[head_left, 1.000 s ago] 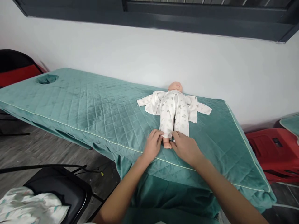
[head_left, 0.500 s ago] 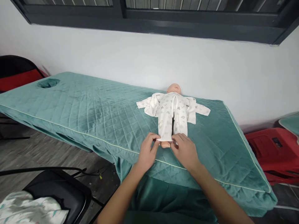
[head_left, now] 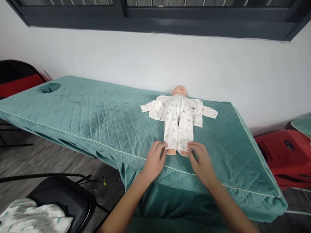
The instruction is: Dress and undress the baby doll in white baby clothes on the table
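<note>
A baby doll (head_left: 179, 90) lies on its back on the green quilted bed, head toward the wall. It wears a white printed baby top (head_left: 157, 108) with its sleeves spread to both sides. White printed baby trousers (head_left: 171, 124) cover its body and legs, and the toes of both feet show at the hems. My left hand (head_left: 155, 160) has its thumb and forefinger closed at the outer edge of the left hem. At the outer edge of the right hem, my right hand (head_left: 201, 161) pinches the cloth in the same way.
The bed (head_left: 104, 110) runs along a white wall and has a face hole (head_left: 50, 87) at its far left. A black chair (head_left: 65, 200) with printed cloth (head_left: 34, 216) on it stands at lower left. A red plastic object (head_left: 284, 158) is beyond the right end.
My right hand has moved right, from the inner side of the hem to the outer edge of the right trouser leg. The legs lie closer together, and the second foot now shows.
</note>
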A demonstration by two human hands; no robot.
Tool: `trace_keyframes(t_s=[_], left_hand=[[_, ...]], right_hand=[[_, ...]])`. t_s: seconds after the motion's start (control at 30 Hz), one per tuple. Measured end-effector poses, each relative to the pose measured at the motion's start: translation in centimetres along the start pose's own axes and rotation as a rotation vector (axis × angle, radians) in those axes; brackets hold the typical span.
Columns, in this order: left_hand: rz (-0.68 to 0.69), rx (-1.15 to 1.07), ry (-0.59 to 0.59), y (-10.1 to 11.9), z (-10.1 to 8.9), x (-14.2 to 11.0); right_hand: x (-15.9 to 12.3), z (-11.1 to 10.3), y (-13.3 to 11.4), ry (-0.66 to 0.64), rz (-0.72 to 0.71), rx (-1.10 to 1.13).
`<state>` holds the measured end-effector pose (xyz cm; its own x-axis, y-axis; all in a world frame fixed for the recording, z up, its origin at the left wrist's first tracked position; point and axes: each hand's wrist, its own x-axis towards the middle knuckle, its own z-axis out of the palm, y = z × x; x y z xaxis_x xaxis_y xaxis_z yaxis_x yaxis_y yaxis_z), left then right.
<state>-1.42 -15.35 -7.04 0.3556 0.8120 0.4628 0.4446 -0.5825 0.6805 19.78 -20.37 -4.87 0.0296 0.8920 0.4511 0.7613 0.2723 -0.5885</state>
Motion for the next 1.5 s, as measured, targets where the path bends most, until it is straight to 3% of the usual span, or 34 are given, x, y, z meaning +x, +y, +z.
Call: trace_keyframes(t_s=[0.1,0.23,0.4,0.53,0.73,0.87,0.93,1.0,1.1,1.17,1.3,1.4,1.5], left_hand=[[0.029,0.040,0.005,1.5,0.1,0.8],[0.081,0.216,-0.108,3.5,1.2,1.9],[0.073,0.437,-0.111,3.8,3.6,2.9],[0.108,0.467,-0.089,3.2,4.0,3.2],[0.255,0.310,0.001,3.9,2.3,2.1],[0.275,0.235,-0.037,3.8,1.9,1.0],[0.267,0.192,-0.064,2.7,1.8,0.7],[0.217,0.152,-0.032,0.8,1.6,1.2],[0.052,0.150,0.087,-3.4,1.3,3.6],[-0.009,0.208,0.090,-6.2,1.5,6.1],[-0.044,0.362,-0.053,-9.6,2.5,10.9],[-0.008,0.434,-0.168,-10.4,3.3,13.4],[0.104,0.424,-0.274,-10.8,3.5,14.9]], right_hand=[[-0.8,-0.3,1.3,-0.020,0.121,0.047],[-1.9,0.4,2.3,-0.088,0.172,0.041],[-2.1,1.7,2.1,-0.099,0.209,0.038],[-1.3,1.7,2.0,-0.100,0.175,0.031],[-1.8,-0.2,1.5,0.004,0.002,0.048],[-3.3,-0.4,1.9,-0.134,-0.038,0.009],[-3.5,-0.3,2.9,-0.181,-0.029,0.029],[-2.8,-0.4,4.4,-0.127,0.018,0.052],[0.3,-0.4,7.4,0.044,0.141,0.000],[3.2,-0.1,9.3,0.068,0.144,-0.127],[9.1,1.2,11.6,-0.116,-0.044,-0.338],[11.9,2.4,12.5,-0.242,-0.105,-0.381],[13.3,3.2,13.6,-0.269,-0.114,-0.377]])
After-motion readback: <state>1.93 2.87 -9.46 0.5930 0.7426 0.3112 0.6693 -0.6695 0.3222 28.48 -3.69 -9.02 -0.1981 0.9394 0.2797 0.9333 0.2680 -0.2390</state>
